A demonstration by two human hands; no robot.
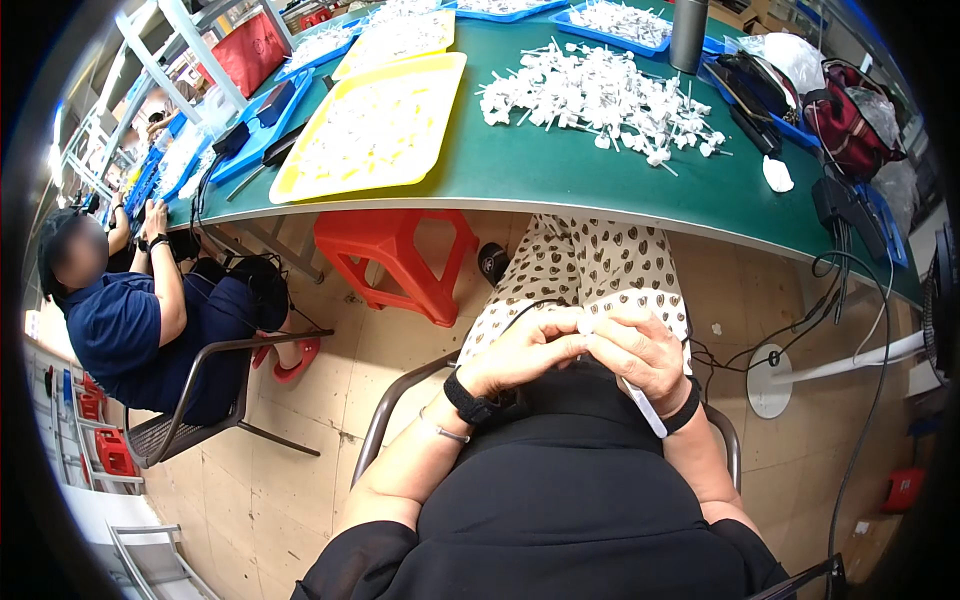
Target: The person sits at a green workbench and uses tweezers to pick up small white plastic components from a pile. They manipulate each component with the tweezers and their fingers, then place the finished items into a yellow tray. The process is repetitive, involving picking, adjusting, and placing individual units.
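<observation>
Above my lap, my left hand (530, 352) and my right hand (640, 352) meet with their fingertips pinched together. Between the fingertips is a small white piece (586, 325), mostly covered, so its shape cannot be made out. A flat white strip (645, 408) sticks out below my right hand toward the wrist; whether it belongs to that piece I cannot tell. Beyond my hands, on the green table (540, 178), lies a loose heap of white plastic parts with thin stems (600, 95). Left of it, a yellow tray (285, 187) holds small white pieces.
Blue trays of white parts line the far side. A dark cylinder (688, 35) stands behind the heap. At right are a dark red bag (850, 120) and hanging cables (840, 275). A red stool (385, 260) stands under the table. Another person (140, 320) sits at left.
</observation>
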